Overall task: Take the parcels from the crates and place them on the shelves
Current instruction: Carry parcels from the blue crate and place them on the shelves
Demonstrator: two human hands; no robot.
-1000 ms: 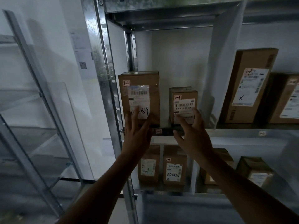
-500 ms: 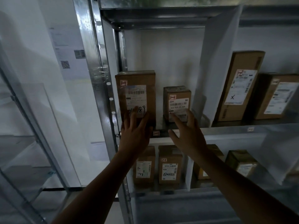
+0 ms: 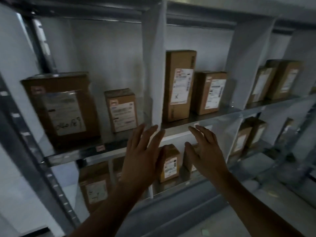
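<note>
On the steel shelving [image 3: 225, 112], upright in the left bay, the large parcel [image 3: 61, 108] and the small parcel [image 3: 122, 110] are already stood, up and left of the left grip [image 3: 142, 156], which is judged the nearer. Nothing is held: it and the right grip [image 3: 205, 156] are spread wide before the shelf edge. No crate is seen.

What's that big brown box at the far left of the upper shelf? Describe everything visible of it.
The big brown box looks like cardboard and stands upright on the upper shelf, in the leftmost bay. Its front bears a red-and-white sticker at the top left and a large white label with blurred print and dark handwriting. A smaller box stands apart on its right. Neither the left hand nor the right hand touches it.
</note>
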